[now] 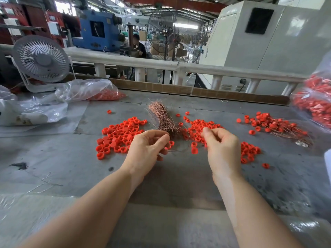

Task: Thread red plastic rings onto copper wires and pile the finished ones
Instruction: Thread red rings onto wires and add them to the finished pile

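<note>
Loose red plastic rings lie in two heaps on the grey table, one at the left [118, 135] and one at the centre right [198, 126]. A bundle of copper wires [162, 117] stands between them. My left hand [148, 149] has curled fingers and pinches a thin copper wire [179, 149] that loops down to the right; a red ring sits partly hidden at its fingertips. My right hand [222, 145] is curled, its thumb and forefinger pinched together over the ring heap; what they hold is hidden. The pile of finished wires with rings [275, 125] lies at the right.
Clear plastic bags of red rings sit at the back left [100, 92] and at the right edge [315, 106]. A white desk fan [42, 61] stands at the back left. A white rail [179, 67] runs behind the table. Crumpled plastic lies at the far left.
</note>
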The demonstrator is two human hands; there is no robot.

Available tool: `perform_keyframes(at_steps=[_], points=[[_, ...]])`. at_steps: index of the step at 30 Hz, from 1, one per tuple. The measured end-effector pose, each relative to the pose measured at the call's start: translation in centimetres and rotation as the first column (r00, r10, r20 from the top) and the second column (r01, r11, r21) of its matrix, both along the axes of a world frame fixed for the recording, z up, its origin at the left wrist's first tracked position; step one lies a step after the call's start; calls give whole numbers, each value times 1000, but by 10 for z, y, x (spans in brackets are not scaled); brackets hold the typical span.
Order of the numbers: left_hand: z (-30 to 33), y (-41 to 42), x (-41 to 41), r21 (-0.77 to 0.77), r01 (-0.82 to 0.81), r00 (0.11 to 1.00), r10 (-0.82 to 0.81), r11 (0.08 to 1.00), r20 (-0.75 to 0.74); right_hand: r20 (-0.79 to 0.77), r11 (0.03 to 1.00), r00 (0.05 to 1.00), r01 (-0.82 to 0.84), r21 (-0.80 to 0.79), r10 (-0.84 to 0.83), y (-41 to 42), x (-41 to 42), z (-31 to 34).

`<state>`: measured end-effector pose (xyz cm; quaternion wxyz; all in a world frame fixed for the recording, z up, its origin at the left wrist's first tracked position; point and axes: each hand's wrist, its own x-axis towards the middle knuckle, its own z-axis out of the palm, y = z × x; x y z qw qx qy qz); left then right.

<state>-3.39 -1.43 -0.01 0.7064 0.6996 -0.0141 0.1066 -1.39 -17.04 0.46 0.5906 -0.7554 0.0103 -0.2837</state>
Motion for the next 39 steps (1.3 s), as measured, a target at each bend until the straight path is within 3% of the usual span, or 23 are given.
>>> perform_keyframes(at_steps=[5, 11, 15, 21, 26, 30, 34, 39], points=[[-2, -1, 0, 94, 6, 1000, -6, 996, -10, 22, 913, 995, 82, 400, -99, -16, 6, 6], [-3, 0, 1, 154, 16, 1000, -15, 988, -7, -45, 764, 959, 252, 593, -281, -38, 11, 11], [-3, 0, 0, 178, 25, 1000, -25, 984, -4, -74, 756, 917, 367, 542, -393, -49, 15, 12], [-4, 0, 1, 211, 32, 999, -31, 977, -5, -155, 791, 891, 451, 414, -427, -51, 19, 7], [-4, 1, 1, 219, 46, 999, -44, 975, -13, -254, 797, 886, 461, 389, -388, -57, 22, 7], [-5, 0, 1, 230, 45, 999, -44, 972, -8, -333, 846, 872, 454, 278, -359, -64, 20, 2], [-5, 0, 1, 243, 44, 999, -44, 969, -8, -378, 798, 831, 526, 294, -408, -62, 22, 5], [-4, 1, 1, 253, 47, 999, -46, 966, -12, -393, 822, 765, 568, 40, -509, -68, 22, 3]])
